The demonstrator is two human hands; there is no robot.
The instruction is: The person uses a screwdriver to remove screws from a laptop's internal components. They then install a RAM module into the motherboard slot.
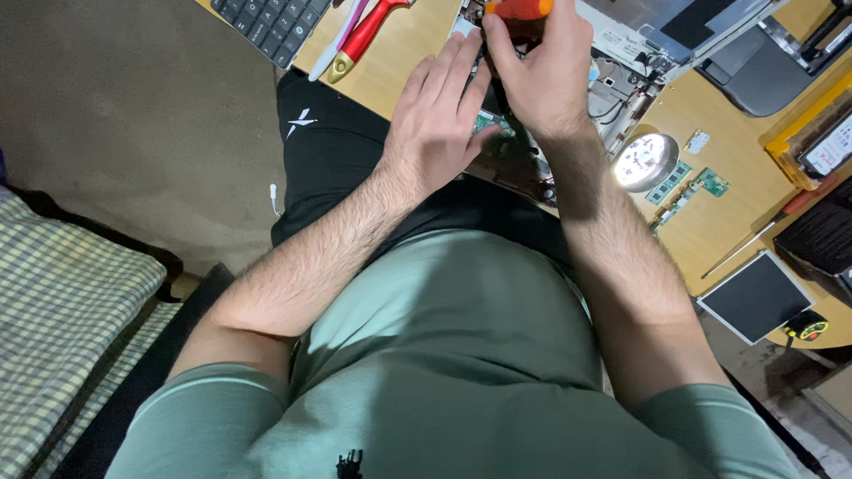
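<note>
Seated at the wooden surface (pixel 710 222), I work over an opened laptop chassis (pixel 612 80) lying at its near edge, circuit parts and cables exposed. A bed with a checked cover (pixel 62 293) sits off the surface's left side. A dark keyboard (pixel 266 22) lies at the surface's far left corner, with red-handled pliers (pixel 368 31) just beside it. A dark flat panel (pixel 754 297) rests near the right front edge, and a long thin screwdriver (pixel 768 226) lies just behind it. A round lit lamp (pixel 646 161) glows just right of the chassis, with green memory modules (pixel 688 186) beside it. My right grip (pixel 541 71) is pressed together around an orange-handled screwdriver (pixel 519 9), held upright over the chassis at the near edge. My left grip (pixel 439 115) lies spread, fingers (pixel 461 71) extended and touching the tool's dark shaft, palm over a small green board (pixel 488 120) inside the chassis.
</note>
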